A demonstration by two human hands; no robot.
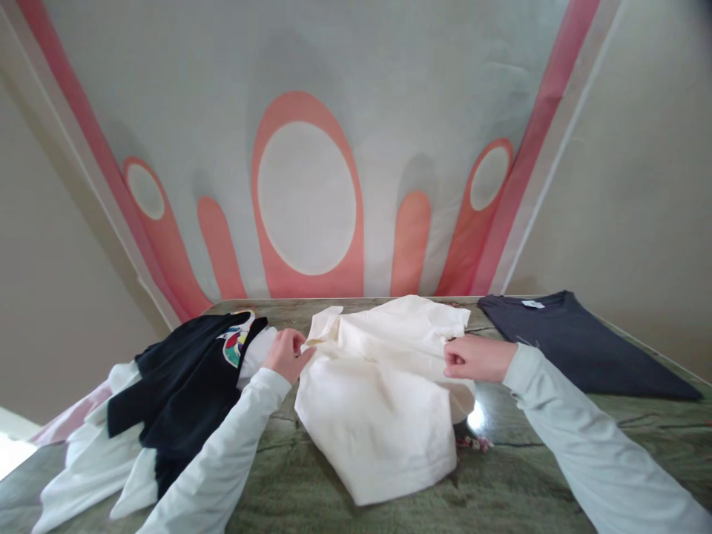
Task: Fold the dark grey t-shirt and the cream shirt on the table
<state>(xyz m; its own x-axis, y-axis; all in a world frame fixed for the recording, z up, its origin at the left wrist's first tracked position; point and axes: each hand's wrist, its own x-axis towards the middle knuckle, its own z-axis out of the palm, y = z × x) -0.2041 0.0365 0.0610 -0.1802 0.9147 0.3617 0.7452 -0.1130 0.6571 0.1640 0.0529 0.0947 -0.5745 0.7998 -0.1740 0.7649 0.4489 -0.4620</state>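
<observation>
A cream-white T-shirt (378, 400) is spread over the middle of the table, its fabric loose and wrinkled, with the near part bulging up. My left hand (288, 354) pinches its left edge, near the sleeve at the far left. On the opposite side my right hand (472, 357) is closed on the shirt's right edge, below the right sleeve. Both hands are at about the same height across the shirt. Fingertips of the right hand are partly hidden by the hand itself.
Left of the shirt lies a heap of clothes, with a black garment (194, 378) bearing a coloured print above white and pink ones (89, 463). A folded dark grey T-shirt (578, 348) lies at the right. The wood-patterned table (534, 482) meets a backdrop (456, 89) behind.
</observation>
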